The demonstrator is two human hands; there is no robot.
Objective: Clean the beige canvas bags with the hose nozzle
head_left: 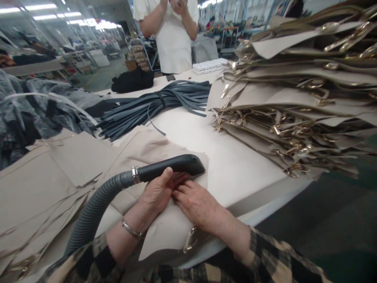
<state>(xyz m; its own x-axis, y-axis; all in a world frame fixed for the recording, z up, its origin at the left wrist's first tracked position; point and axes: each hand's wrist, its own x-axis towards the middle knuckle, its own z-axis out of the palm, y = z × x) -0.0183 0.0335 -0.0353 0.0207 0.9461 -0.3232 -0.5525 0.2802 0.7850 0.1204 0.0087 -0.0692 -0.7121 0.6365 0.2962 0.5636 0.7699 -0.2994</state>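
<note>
A beige fabric panel (160,237) with a gold metal clasp (191,240) lies at the table's front edge, under my hands. My left hand (157,193) is turned palm inward, its curled fingers on the panel and its thumb up against a black nozzle (169,167). Fingers of my right hand (196,202) are bent and pressed together on the panel, meeting the left fingertips. What lies between the fingertips is hidden. A clamp joins the nozzle to a grey ribbed hose (97,204) that runs down past my left forearm.
Beige panels (55,177) spread across the left. A tall stack of beige pieces with gold clasps (294,98) rises on the right. Behind lie a bundle of dark blue straps (159,100) and a black cloth heap (132,79). A person in white (173,39) stands across the table.
</note>
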